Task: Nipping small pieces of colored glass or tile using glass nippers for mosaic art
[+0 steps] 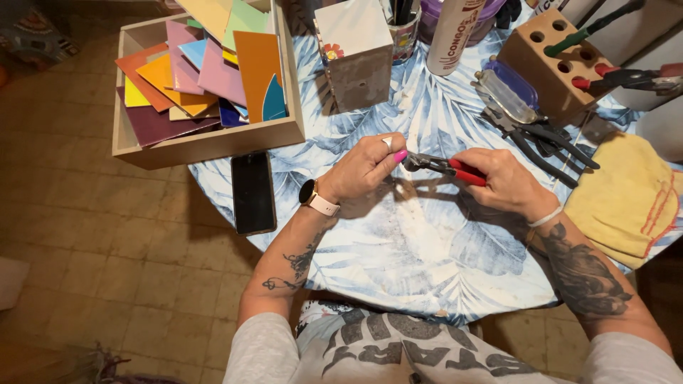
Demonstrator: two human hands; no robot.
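- The round table point(420, 249), covered in a blue-and-white leaf-print cloth, carries everything; the work goes on above its middle.
- A wooden tray point(206, 139) of coloured tiles sits at the table's far left edge, with a dark phone point(252, 192) lying just in front of it.
- A yellow cloth point(629, 199) lies at the right edge, beyond the right forearm.
- Red-handled nippers point(445, 168) lie nearly level, long axis running left to right: the metal head points left, the handles point right.
- The nippers span the gap between the two hands, held above the cloth.
- The right hand point(501, 181) is closed around the red handles.
- The left hand point(366, 167) is curled, fingertips pinched together right at the tool's head; whatever small piece it holds is too hidden to tell.
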